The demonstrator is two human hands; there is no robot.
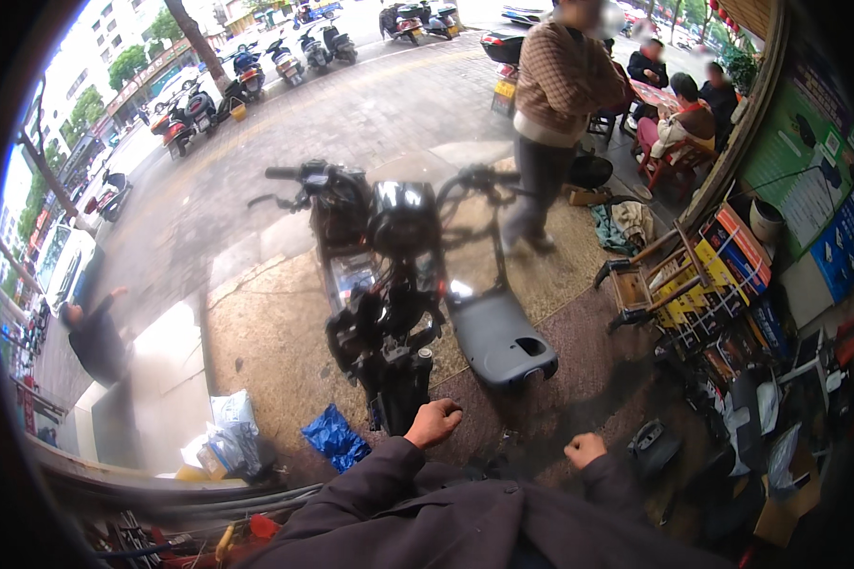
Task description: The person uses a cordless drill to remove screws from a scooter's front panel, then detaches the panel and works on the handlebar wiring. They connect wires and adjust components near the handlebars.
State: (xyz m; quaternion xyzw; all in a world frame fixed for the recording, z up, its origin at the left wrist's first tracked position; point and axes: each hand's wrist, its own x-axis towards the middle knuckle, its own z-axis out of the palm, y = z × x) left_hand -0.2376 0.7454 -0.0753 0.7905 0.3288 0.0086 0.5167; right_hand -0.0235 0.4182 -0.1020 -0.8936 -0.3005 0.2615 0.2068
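In front of me stands a partly stripped electric scooter point(399, 218) with bare black frame parts and handlebars at its far end. A grey plastic scooter panel point(503, 337) lies against its right side. My left hand point(434, 423) is closed beside the near end of the black frame; whether it grips anything is hidden. Farther right, my right hand point(585, 449) is curled closed over the dark ground, with nothing showing in it. A dark plastic part point(653, 446) lies just right of that hand.
A blue plastic bag point(336, 438) and clear bags point(232, 441) lie at left. A person in a brown sweater point(565, 85) stands beyond the scooter. At right are a wooden chair point(636, 289), stacked boxes point(721, 275) and a cardboard box point(789, 503). Another person point(100, 341) is at far left.
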